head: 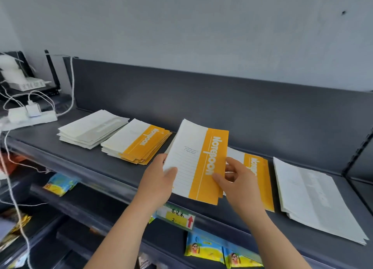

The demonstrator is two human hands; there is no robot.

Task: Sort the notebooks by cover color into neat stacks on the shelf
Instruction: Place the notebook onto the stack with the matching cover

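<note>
Both my hands hold a small bunch of yellow-and-white notebooks [198, 159] tilted above the dark grey shelf [96, 164]. My left hand [159, 180] grips its left edge and my right hand [234, 180] grips its right edge. A fanned stack of yellow-and-white notebooks [137, 141] lies to the left, and a stack of plain white notebooks [92, 128] lies farther left. Behind my right hand lies another yellow-and-white notebook [260, 178]. A stack of white notebooks [314, 198] lies at the right.
A white power strip [32, 115] with chargers and cables sits at the shelf's left end. A price label [177, 216] with a red arrow hangs on the front lip. Blue-and-yellow snack packets [203, 246] lie on the lower shelf. A dark back panel [201, 99] borders the shelf.
</note>
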